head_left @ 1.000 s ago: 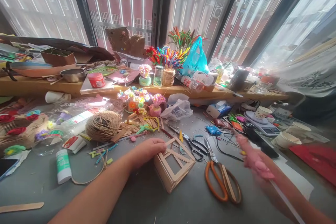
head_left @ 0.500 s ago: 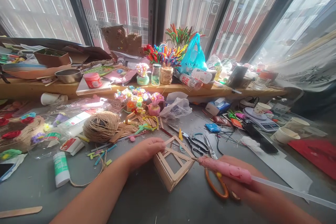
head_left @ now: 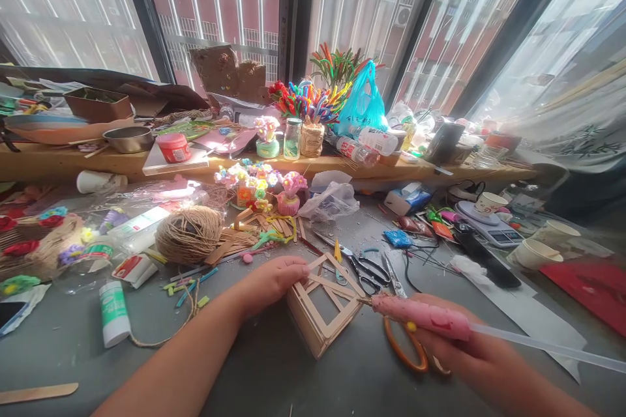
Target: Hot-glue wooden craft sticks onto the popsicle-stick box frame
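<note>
One left hand (head_left: pixel 274 281) grips a boxy stick frame (head_left: pixel 338 322), the right hand (head_left: pixel 460 346) a pink glue gun (head_left: pixel 424 316).

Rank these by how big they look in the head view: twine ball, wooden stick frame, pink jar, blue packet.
Largest to smallest:
Wooden stick frame
Twine ball
Pink jar
Blue packet
The first sits nearest, so may look enlarged.

Left grip (head_left: pixel 274 279) pinched, forearm (head_left: pixel 190 342) extended; right grip (head_left: pixel 462 355) curled
</note>
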Tool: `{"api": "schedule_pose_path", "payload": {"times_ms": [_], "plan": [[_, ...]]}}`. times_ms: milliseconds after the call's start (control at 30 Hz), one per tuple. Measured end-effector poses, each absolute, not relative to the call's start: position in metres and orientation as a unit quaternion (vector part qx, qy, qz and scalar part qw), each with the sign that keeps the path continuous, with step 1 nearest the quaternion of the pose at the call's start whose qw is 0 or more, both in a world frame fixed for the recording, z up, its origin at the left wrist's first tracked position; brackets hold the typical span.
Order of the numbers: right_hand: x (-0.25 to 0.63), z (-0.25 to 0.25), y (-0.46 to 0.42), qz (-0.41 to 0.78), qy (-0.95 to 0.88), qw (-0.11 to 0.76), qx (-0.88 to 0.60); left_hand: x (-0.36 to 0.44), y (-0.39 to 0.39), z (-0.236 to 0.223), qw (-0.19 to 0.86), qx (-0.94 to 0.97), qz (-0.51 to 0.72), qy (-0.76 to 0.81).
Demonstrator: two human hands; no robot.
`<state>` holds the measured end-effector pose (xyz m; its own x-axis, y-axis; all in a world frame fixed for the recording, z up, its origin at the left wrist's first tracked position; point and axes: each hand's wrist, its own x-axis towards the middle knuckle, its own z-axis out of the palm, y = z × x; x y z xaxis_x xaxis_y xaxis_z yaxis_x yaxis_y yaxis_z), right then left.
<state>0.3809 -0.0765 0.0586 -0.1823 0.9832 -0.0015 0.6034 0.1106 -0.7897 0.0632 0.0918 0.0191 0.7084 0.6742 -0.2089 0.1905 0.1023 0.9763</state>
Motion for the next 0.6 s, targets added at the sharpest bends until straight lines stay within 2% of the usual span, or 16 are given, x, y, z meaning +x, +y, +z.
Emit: {"api": "schedule_pose_path", "payload": {"times_ms": [600], "plan": [[0.3852, 0.0498, -0.0727, 0.308, -0.720, 0.215, -0.584, 0.0620, 0.0927, 0.0227, 0.637, 0.675, 0.170, 0.332]]}}
